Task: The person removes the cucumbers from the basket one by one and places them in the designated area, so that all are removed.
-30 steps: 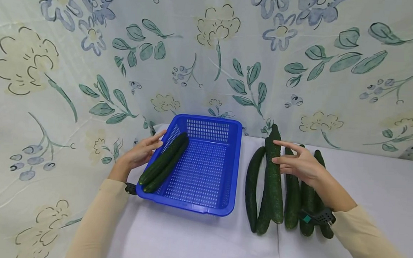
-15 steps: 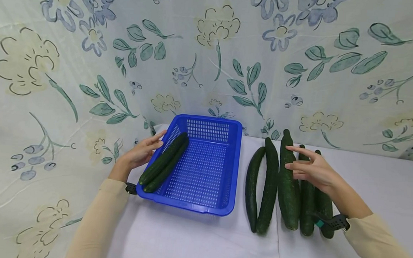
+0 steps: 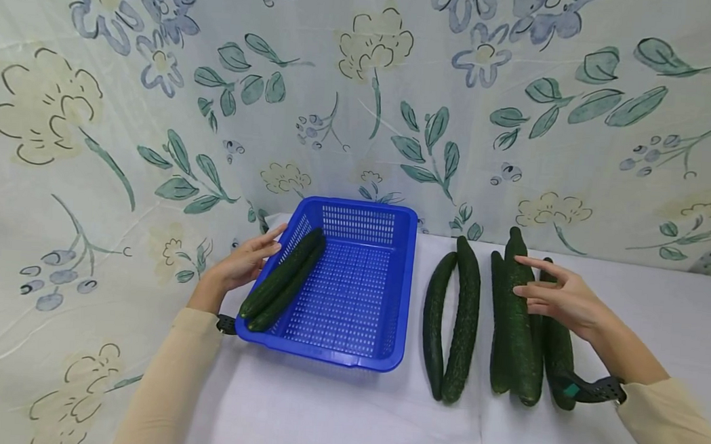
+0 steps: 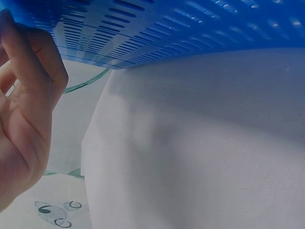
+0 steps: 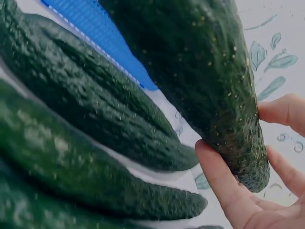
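My left hand (image 3: 239, 266) grips the left rim of a blue plastic basket (image 3: 403, 293); in the left wrist view its bent fingers (image 4: 31, 67) lie against the outer wall. Two dark green cucumbers (image 3: 285, 279) lie side by side along that wall inside. With fingertips and thumb, my right hand (image 3: 561, 299) pinches the upper end of another cucumber (image 3: 519, 313), raised over the row on the right. Beneath and beside it are a cucumber (image 3: 498, 326) to its left, one mostly hidden, and one (image 3: 558, 356) to its right. The right wrist view shows the held cucumber (image 5: 205, 86) close up.
A pair of cucumbers (image 3: 464, 324) lies on the white tablecloth (image 3: 332, 411) between the basket and the right-hand row. Behind everything hangs a floral cloth (image 3: 363, 100). Both wrists wear black straps (image 3: 596, 389).
My right hand has carried the held cucumber rightward, from above the left pair to above the right-hand row. The left hand and basket have stayed in place.
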Motion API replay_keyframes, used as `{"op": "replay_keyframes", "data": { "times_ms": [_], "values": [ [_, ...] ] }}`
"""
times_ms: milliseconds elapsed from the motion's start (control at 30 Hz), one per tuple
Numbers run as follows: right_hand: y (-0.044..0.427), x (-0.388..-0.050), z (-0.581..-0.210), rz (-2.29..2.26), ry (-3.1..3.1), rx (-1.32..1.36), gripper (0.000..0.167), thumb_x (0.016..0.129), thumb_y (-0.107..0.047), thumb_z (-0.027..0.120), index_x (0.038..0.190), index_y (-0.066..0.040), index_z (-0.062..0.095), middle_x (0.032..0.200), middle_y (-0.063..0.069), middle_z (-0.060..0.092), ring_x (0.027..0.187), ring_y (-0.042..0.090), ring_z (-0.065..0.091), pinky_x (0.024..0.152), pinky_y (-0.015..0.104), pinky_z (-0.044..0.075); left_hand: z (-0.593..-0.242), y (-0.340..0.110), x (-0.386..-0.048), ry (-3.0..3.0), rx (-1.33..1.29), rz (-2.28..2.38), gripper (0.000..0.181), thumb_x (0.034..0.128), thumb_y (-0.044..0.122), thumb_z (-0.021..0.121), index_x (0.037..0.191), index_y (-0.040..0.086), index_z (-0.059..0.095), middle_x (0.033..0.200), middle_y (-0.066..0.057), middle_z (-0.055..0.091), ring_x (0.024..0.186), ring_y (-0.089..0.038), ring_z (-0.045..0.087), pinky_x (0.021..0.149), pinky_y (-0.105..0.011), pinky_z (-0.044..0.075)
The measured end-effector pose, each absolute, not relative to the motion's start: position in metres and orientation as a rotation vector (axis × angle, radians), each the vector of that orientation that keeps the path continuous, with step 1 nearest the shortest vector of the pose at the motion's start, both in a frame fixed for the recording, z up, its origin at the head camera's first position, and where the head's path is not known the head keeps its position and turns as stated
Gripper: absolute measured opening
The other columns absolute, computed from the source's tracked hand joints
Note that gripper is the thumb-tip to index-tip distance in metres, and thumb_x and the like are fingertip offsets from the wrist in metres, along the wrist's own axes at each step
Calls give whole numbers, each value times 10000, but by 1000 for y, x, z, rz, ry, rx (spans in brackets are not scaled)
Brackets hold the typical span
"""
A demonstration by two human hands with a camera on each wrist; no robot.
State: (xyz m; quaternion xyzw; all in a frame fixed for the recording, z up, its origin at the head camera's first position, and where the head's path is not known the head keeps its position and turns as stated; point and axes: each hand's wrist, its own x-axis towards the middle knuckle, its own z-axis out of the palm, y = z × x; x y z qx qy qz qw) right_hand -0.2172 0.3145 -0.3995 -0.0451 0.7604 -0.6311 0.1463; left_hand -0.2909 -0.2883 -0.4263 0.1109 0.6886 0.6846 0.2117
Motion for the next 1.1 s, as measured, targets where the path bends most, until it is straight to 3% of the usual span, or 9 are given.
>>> {"op": "replay_keyframes", "data": {
  "times_ms": [100, 267, 533, 633, 700, 767, 1100],
  "values": [
    [322, -216, -403, -1829, 2190, -136, 653, 981, -90, 642, 1547, -263, 363, 1556, 368, 115, 1005, 29, 628, 795, 296, 560, -427, -289, -291, 1907, 325, 1903, 563, 1093, 205, 417, 1609, 272, 202, 1405, -111, 518, 914, -170, 706, 781, -322, 581],
    [335, -213, -409, -1816, 2228, -151, 612, 986, -74, 630, 1511, -305, 416, 1492, 349, 242, 1007, 38, 633, 797, 301, 566, -427, -289, -290, 1905, 340, 1900, 564, 1094, 213, 418, 1610, 269, 199, 1367, -93, 542, 894, -165, 706, 773, -316, 583],
    [356, -212, -414, -1840, 2190, -183, 643, 993, -48, 602, 1551, -271, 373, 1543, 412, 10, 1016, -28, 607, 795, 259, 559, -426, -288, -290, 1915, 332, 1903, 568, 1092, 211, 424, 1610, 263, 199, 1374, -111, 517, 936, -180, 701, 809, -346, 578],
    [366, -212, -418, -1843, 2212, -193, 629, 987, -14, 599, 1530, -269, 409, 1486, 277, 373, 1000, 2, 623, 769, 276, 566, -427, -288, -291, 1904, 329, 1910, 567, 1094, 204, 417, 1612, 258, 193, 1371, -122, 506, 933, -171, 700, 809, -339, 578],
    [372, -213, -420, -1868, 2200, -194, 622, 977, 18, 599, 1506, -270, 443, 1336, 81, 553, 984, 41, 639, 749, 294, 573, -427, -288, -291, 1887, 323, 1923, 562, 1095, 195, 412, 1611, 260, 199, 1377, -124, 503, 937, -163, 697, 804, -328, 579],
    [379, -213, -422, -1877, 2199, -202, 617, 971, 38, 597, 1492, -265, 464, 1184, -130, 562, 984, 68, 651, 744, 306, 578, -427, -288, -291, 1875, 321, 1932, 557, 1096, 190, 406, 1609, 263, 204, 1381, -124, 503, 936, -155, 695, 794, -311, 579],
    [403, -210, -427, -1761, 2296, -209, 646, 983, 14, 591, 1542, -243, 391, 1150, -237, 564, 1011, 11, 634, 766, 293, 576, -426, -287, -289, 1871, 312, 1947, 549, 1098, 177, 395, 1608, 268, 211, 1339, -105, 532, 920, -146, 697, 776, -301, 581]
  ]
}}
